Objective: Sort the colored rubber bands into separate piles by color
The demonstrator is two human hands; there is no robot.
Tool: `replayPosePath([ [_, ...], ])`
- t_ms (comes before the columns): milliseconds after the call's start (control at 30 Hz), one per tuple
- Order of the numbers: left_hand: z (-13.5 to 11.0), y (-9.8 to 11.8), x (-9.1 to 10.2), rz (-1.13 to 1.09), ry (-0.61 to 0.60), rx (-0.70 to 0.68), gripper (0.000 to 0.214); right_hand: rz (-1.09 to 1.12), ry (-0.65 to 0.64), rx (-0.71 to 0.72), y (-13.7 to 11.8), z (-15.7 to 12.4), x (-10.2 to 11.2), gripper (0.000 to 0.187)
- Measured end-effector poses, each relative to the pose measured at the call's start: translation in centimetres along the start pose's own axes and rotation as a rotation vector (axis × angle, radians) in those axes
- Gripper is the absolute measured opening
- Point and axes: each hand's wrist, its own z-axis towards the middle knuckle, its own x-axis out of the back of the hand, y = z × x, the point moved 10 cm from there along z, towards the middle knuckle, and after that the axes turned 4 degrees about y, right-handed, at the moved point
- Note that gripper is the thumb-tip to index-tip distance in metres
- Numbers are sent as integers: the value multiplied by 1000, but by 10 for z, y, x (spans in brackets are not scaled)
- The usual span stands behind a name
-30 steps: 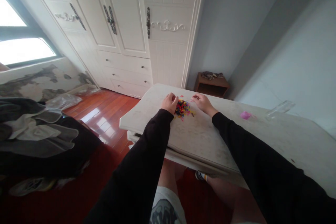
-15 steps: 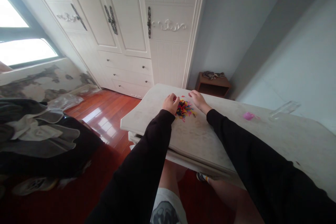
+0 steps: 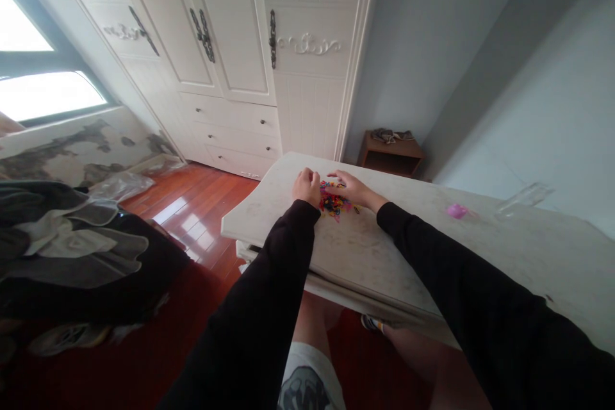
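Observation:
A heap of small colourful bits (image 3: 334,205), perhaps little rubber bands, lies on the pale tabletop (image 3: 365,256). At its left edge is my left hand (image 3: 306,187), fingers curled together; whatever they may hold is hidden. My right hand (image 3: 353,188) reaches over the far right side of the heap, thumb and fingers apart, with no object visible in its grasp. Whether its fingertips touch the bits is too small to tell.
Farther right on the table are a pink item (image 3: 456,211) and a clear plastic container (image 3: 523,199). A white wardrobe (image 3: 307,102) and a small brown cabinet (image 3: 391,154) stand beyond. Clothes (image 3: 72,237) are piled at the left.
My right hand has moved left, from beside the heap to over it, and its fingers have spread. My left hand has shifted slightly left and away from me.

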Motion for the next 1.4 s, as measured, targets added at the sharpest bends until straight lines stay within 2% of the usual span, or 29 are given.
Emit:
replayPosePath([
  [100,4,-14,5,-40,49,89,29,-194,-76,102,-19,-15,-19,72],
  [167,6,-21,4,-64,62,129,30,-311,-62,98,-23,-19,-30,75],
  [267,9,-28,4,-90,68,152,31,-386,2,55,-25,-14,-36,48],
  [333,9,-29,5,-102,74,152,31,-366,28,75,-29,-7,-37,28],
  [400,9,-27,6,-108,83,145,31,-327,49,114,-36,1,-35,17],
  [533,7,-25,10,-122,105,135,31,-253,104,168,-52,12,-18,12],
  [667,6,-23,9,-124,93,127,33,-166,165,141,-60,13,5,25],
  [767,6,-22,7,-114,75,117,33,-111,106,101,-55,10,10,30],
  [867,6,-23,5,-114,74,120,33,-104,96,69,-44,4,19,24],
  [967,7,-26,3,-113,62,135,33,-149,241,-37,-18,-11,42,21],
  [1033,7,-25,0,-126,42,134,33,-130,377,-180,9,-29,58,23],
  [1100,7,-24,-3,-145,27,129,32,-52,474,-333,37,-50,65,27],
  [1167,7,-23,-7,-168,10,129,31,-31,498,-381,49,-63,61,27],
  [1233,7,-22,-11,-193,-16,123,30,-10,498,-398,51,-66,49,26],
  [1333,6,-18,-16,-205,-48,102,28,45,453,-436,45,-54,21,26],
  [1400,5,-16,-15,-193,-52,90,27,81,425,-393,34,-37,2,28],
])
